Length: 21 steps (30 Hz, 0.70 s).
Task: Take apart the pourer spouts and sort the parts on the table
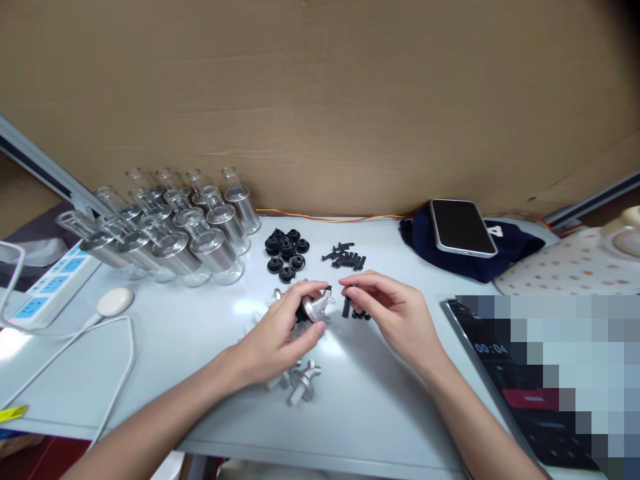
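Observation:
My left hand (273, 340) grips a silver metal pour spout (316, 307) between fingers and thumb, with a black piece showing at its base and a small black tip on top. To its right, my right hand (403, 317) pinches a short black strip (346, 307), held apart from the spout. More silver spouts (304, 382) lie below and behind my left hand, some partly covered by it. Black ribbed stoppers (287, 248) sit in a group beyond my left hand. Short black strips (350, 259) are piled beyond my right hand, and small black round pieces (362, 315) lie beside its fingers.
Several glass bottles with metal sleeves (173, 247) stand at the back left. A power strip (53, 283) and a white charger disc with cable (115, 303) lie left. A phone (463, 228) rests on dark cloth, and a tablet-like screen (520, 373) lies right. Cardboard (325, 107) walls the back.

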{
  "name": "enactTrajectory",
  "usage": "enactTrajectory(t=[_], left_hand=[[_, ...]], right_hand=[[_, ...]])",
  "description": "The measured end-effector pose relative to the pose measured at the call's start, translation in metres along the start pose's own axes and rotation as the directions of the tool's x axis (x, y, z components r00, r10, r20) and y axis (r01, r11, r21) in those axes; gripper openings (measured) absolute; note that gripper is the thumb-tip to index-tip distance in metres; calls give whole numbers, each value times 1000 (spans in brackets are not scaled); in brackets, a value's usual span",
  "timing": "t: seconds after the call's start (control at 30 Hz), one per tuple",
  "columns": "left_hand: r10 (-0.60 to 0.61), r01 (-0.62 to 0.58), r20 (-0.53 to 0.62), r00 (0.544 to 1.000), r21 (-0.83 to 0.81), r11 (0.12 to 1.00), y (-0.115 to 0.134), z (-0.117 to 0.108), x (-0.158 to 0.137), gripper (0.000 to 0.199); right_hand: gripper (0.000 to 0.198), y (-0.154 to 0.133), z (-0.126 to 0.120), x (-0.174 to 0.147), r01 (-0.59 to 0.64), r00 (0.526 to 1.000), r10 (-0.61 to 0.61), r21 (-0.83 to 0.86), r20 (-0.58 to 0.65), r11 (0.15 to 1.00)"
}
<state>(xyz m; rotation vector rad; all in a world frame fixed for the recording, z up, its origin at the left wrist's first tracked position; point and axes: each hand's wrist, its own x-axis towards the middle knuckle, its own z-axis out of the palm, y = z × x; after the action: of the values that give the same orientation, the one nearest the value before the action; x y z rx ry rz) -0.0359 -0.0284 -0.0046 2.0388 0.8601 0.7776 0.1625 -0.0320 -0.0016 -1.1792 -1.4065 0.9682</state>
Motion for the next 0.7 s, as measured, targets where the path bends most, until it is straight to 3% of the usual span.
enactTrajectory(t=[0.2,0.47,0.7], left_hand=[[63,-62,36,997,-32,998,-7,2,0,56],[58,-57,63,996,-19,998,-6,-1,1,65],[137,-137,38,990,-9,990,-3,-1,3,63]], right_hand=[[17,-1,5,-1,-68,997,71,128,-25,989],[12,-1,6,-3,-65,997,62,92,35,994],[21,-4,6,-4,-35,996,25,116,90,993]])
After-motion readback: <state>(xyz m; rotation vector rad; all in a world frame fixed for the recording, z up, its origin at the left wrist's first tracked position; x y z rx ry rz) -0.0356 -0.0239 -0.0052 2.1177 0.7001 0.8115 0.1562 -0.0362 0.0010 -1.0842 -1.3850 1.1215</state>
